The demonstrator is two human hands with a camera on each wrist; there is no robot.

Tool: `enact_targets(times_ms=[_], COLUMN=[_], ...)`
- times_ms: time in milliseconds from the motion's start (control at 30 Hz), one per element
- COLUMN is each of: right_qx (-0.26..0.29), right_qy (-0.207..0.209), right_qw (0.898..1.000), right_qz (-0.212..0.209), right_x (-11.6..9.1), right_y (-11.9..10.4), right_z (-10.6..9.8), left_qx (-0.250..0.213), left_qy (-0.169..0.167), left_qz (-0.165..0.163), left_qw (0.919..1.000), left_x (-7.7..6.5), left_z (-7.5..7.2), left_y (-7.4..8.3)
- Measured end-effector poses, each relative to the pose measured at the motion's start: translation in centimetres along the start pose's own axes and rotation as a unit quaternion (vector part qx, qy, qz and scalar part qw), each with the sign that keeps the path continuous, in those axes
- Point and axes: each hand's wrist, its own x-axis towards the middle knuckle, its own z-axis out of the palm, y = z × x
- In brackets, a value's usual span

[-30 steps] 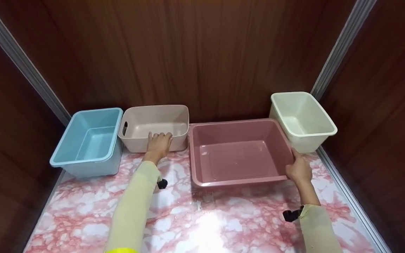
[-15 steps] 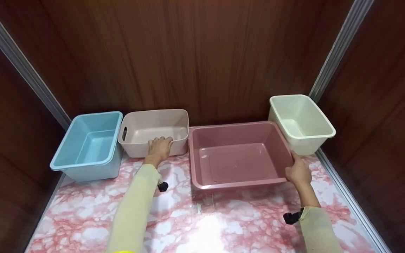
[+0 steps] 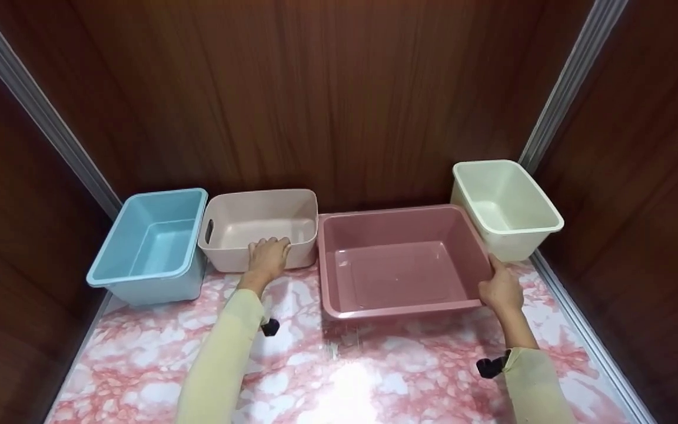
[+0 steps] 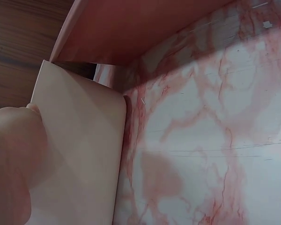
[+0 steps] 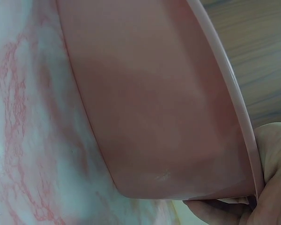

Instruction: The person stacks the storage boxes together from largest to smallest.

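Over the front rim of a beige plastic storage bin (image 3: 225,259), my left hand (image 3: 269,258) hooks its fingers and grips the wall. The left wrist view has this hand (image 4: 11,164) at the edge of the beige wall (image 4: 79,140). A larger dusty-pink bin (image 3: 398,309) stands just to the right, close against the beige one. My right hand (image 3: 502,291) holds its rim near the front right corner. In the right wrist view, the thumb side of the hand (image 5: 274,173) lies over the rim, and fingers reach below it. Both bins have nothing inside.
A light blue bin (image 3: 153,281) stands at the left, beside the beige one. A cream bin (image 3: 512,241) is at the back right, behind the pink bin's corner. Dark wood panels (image 3: 339,100) close in the back and sides of the pink marbled surface (image 3: 292,365).
My left hand has drawn the beige bin slightly toward me. The right hand keeps its hold on the pink bin's corner. The whole head view has shifted down a little.
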Motion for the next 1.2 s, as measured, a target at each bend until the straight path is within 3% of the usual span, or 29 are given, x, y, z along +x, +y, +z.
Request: enact_targets(times_ms=[600, 1200], right_qx=[-0.001, 0.003], right_qy=[0.006, 0.002], right_qw=[1.000, 1.000], right_qz=[-0.003, -0.006], right_x=[0.4, 0.7], right_y=[0.0, 0.3], right_z=[-0.1, 0.3], left_qx=[-0.010, -0.014], left_qy=[0.042, 0.057], left_qz=[0.004, 0.014], left_qw=[0.9991, 0.9982], left_x=[-3.2, -6.5], left_z=[-0.2, -0.1], left_y=[1.1, 1.8])
